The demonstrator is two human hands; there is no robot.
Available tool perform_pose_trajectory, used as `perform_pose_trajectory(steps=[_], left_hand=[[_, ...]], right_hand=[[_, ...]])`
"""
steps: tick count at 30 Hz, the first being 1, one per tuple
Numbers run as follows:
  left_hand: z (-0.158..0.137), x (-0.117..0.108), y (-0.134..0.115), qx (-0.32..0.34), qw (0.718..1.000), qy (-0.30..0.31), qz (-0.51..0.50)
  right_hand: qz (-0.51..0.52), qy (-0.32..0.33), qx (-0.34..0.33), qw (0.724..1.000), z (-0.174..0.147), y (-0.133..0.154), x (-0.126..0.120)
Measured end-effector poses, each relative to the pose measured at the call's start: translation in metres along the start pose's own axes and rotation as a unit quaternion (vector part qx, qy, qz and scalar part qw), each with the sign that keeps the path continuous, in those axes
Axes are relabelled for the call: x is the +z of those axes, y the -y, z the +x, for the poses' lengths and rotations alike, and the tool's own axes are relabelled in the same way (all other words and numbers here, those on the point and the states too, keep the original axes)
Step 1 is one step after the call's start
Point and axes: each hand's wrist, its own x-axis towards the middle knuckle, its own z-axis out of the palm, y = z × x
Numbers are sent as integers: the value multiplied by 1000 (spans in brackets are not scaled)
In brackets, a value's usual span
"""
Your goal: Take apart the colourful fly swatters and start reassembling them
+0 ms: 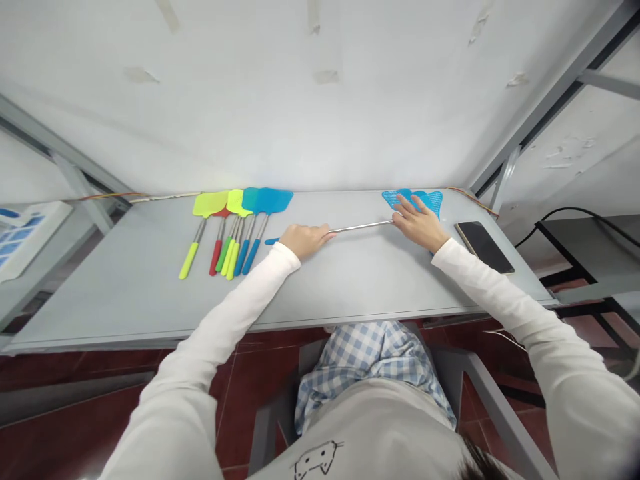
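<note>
My left hand [306, 240] is closed around the blue handle of a fly swatter, and the handle's end [271, 241] pokes out to its left. From this fist a thin metal rod [363, 227] runs right, slightly above the table, to my right hand [421, 223]. My right hand grips the rod's far end, some fingers stretched over blue perforated mesh [431, 200]. The fingers partly cover the mesh, so I cannot tell how many swatter heads lie there. A bit of blue shows under my right wrist.
Several fly swatters in yellow [210, 203], red [215, 257], green and blue [274, 200] lie side by side at left, heads toward the wall. A phone [484, 247] lies right of my right hand on the grey table [125, 287]. Metal posts flank both table ends.
</note>
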Motion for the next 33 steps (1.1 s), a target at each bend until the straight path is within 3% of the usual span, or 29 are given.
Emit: perform_pose_trajectory(steps=[6,10,19,26,33], left_hand=[[6,-15,-14,-16,999,-37,-12],[16,-23,-33,-1,999,-45,-29],[8,-14,-28,32,999,-5,9],[2,-22,-12,14,998,-13,54],[-11,-22,10,9,999,-28,41]], right_hand=[[-12,45,49,998,31,34,-17],[3,67,36,997,48,48,-25],[4,13,-65,998,31,29,-15],[3,-23,-61,998,34,14,-8],[26,-5,-59,998,13,-7,-5]])
